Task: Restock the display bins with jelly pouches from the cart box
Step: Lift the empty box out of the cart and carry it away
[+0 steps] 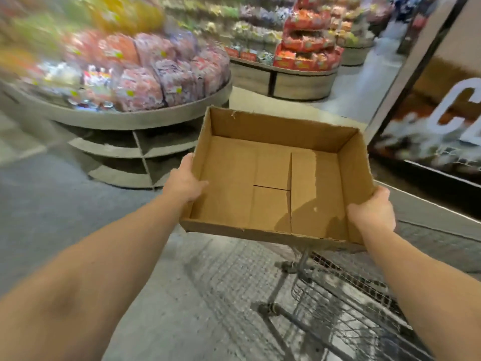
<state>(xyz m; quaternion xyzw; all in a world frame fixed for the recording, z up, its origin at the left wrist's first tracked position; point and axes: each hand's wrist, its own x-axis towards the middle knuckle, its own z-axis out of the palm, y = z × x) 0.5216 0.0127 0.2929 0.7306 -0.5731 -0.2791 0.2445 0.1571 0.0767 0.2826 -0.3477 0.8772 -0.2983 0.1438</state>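
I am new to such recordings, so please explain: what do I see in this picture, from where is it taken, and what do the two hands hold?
There is no machine here. A person wears one camera on the head, looking forward and down, so you see their own bare arms. The left hand and the right hand grip opposite sides of an open cardboard box. Nothing lies in it; its bottom is bare. Below it stands a wire shopping cart. On the left is a round display bin piled with bagged goods, blurred by motion. A second display stands farther back.

large white letter "c" on dark wall panel (pixel 442 113), rest cut off
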